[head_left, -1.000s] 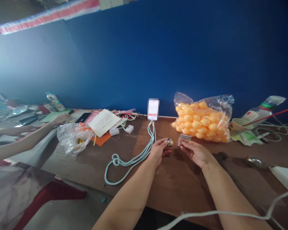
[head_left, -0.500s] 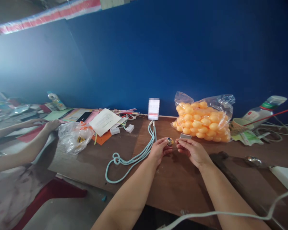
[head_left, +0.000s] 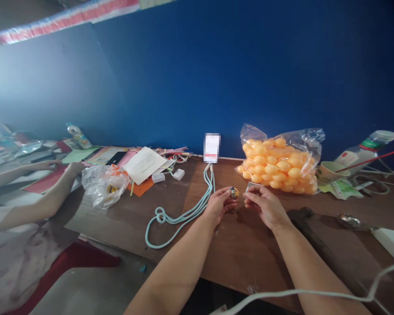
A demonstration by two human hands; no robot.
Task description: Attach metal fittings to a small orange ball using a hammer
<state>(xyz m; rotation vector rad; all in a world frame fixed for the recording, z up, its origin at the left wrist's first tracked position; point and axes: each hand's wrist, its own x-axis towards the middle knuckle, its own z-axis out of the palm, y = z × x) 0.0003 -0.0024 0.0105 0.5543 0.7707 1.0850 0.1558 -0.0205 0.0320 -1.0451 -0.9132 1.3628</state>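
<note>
My left hand (head_left: 218, 205) pinches a small shiny round ball (head_left: 234, 193), part silvery and part orange, just above the brown table. Close by on the right, my right hand (head_left: 265, 206) has its thumb and forefinger pressed together near the ball. Whatever may be between those fingertips is too small to make out. A small grey flat piece (head_left: 251, 185) shows just behind the right fingers; whether they touch it I cannot tell. Beyond that hand sits a clear plastic bag (head_left: 279, 164) full of orange-yellow egg-shaped balls.
A pale blue cord (head_left: 174, 222) attached to a white card (head_left: 212, 148) lies left. Further left are a crumpled plastic bag (head_left: 101, 186), papers (head_left: 145, 165) and another person's arms (head_left: 41, 203). A paper cup (head_left: 330, 173) and tilted bottle (head_left: 371, 146) stand right. A white cable (head_left: 292, 292) crosses the front.
The hands stay close together in nearly the same place. The ball in my left hand is turned slightly and shows more orange. The other person's arms have shifted a little.
</note>
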